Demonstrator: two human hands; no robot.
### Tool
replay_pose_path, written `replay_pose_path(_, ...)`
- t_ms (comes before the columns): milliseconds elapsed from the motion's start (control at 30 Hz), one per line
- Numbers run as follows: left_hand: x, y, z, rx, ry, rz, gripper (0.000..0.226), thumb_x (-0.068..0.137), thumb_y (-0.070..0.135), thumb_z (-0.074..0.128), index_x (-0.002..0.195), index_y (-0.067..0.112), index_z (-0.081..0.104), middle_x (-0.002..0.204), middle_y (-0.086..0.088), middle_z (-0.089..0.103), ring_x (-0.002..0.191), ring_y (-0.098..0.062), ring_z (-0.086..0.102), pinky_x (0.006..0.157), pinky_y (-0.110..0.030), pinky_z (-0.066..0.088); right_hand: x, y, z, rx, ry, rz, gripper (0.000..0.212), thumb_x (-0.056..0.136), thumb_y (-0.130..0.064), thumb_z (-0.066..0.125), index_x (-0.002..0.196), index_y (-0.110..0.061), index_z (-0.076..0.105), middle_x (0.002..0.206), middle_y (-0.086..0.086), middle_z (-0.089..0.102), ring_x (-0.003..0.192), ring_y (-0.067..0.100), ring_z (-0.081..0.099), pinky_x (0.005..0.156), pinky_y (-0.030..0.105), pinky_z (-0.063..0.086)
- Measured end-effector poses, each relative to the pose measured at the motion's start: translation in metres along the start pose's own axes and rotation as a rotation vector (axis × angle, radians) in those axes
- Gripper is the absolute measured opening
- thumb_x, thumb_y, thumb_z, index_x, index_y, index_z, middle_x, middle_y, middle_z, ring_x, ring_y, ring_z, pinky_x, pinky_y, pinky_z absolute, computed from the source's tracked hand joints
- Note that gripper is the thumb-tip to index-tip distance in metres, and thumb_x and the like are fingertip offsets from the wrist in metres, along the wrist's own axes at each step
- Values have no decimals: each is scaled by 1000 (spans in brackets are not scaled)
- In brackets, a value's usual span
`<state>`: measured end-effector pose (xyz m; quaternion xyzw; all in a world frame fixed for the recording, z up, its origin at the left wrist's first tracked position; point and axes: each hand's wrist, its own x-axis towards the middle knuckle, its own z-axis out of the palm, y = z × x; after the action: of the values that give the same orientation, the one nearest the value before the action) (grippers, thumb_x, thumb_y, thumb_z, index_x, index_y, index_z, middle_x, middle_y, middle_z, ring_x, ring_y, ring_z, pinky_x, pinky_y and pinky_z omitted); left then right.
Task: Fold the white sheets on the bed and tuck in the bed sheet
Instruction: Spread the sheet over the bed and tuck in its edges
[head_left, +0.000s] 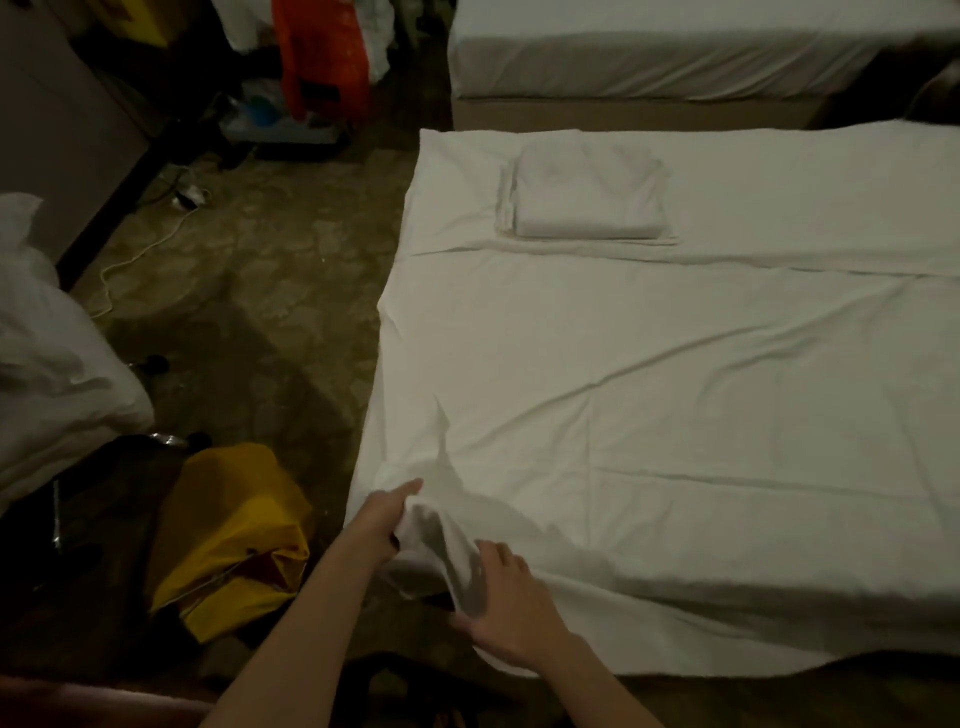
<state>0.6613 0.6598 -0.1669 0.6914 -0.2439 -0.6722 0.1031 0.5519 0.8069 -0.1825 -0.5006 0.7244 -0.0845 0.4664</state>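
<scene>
- At the near left corner of the bed, the bed sheet (623, 405) hangs loose over the mattress edge, untucked along the near side.
- Left hand (387, 514) grips a bunched fold of the sheet at the corner, fingers curled round the cloth, forefinger pointing forward.
- Right hand (511, 605) presses on the sheet's hanging edge just beside that fold, fingers spread and fairly straight.
- Yellow bag (234, 535) sits on the carpet near the corner, left of the arms; open floor beyond it.
- Folded white sheets (584, 195) lie stacked at the far left end of the bed, well apart from both hands.
- Second bed (649, 47) stands beyond a narrow gap.
</scene>
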Motion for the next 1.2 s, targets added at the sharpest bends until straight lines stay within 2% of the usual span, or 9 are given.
replay_pose_path(133,-24,29,17,-169,-133,-19,23,93,11,59,112,0,56,93,-18,60,81,-28,57,67,-39,50,-1,0,0,-45,186,248,104,75,-50,71,150,-25,4,153,2,17,141,24,22,115,51,18)
replay_pose_path(267,-35,39,30,-275,-278,-13,22,88,15,64,106,3,61,92,-16,62,83,-27,59,72,-38,52,11,9,-24,-24,494,281,30,95,-29,50,123,-22,45,124,-1,50,114,17,49,108,41,34)
replay_pose_path(300,-38,37,33,-243,-299,-2,21,86,17,66,103,4,62,92,-15,63,85,-28,60,77,-39,52,12,9,-34,-14,522,247,12,98,-26,44,107,-22,51,110,-3,55,102,15,53,102,37,38)
replay_pose_path(367,-47,30,42,-152,-329,33,20,83,19,68,98,6,65,90,-15,65,86,-29,60,82,-41,48,12,11,-49,-25,516,189,17,100,-23,37,92,-21,52,97,-4,56,90,15,54,88,30,42)
replay_pose_path(533,-62,-13,60,408,-382,204,19,82,22,70,97,20,60,100,1,63,89,-12,58,75,-25,47,2,29,-60,13,514,102,19,99,-18,38,102,-17,56,107,-3,57,96,17,52,81,28,39)
replay_pose_path(600,-64,-31,61,634,-340,254,21,79,34,73,90,24,58,89,8,60,82,-7,56,71,-19,45,-1,37,-62,57,548,99,18,99,-20,38,101,-17,56,105,-3,57,94,15,51,81,26,42)
replay_pose_path(767,-75,-28,69,544,-86,356,16,97,27,52,83,24,58,86,6,57,82,-14,50,80,-35,43,-8,48,-77,151,472,160,20,99,-27,46,104,-17,62,102,-4,43,87,12,50,73,18,38)
replay_pose_path(967,-74,15,80,669,75,539,22,101,28,41,103,9,54,103,-3,55,100,-21,53,86,-30,38,-13,56,-104,60,368,125,25,99,-27,45,109,-16,65,111,3,56,99,18,55,73,22,33)
replay_pose_path(1200,-84,7,108,717,194,733,20,97,22,49,81,11,53,71,3,52,67,-12,50,56,-20,37,-15,61,-122,102,392,104,22,98,-21,45,99,-13,65,100,4,65,90,21,59,67,26,35)
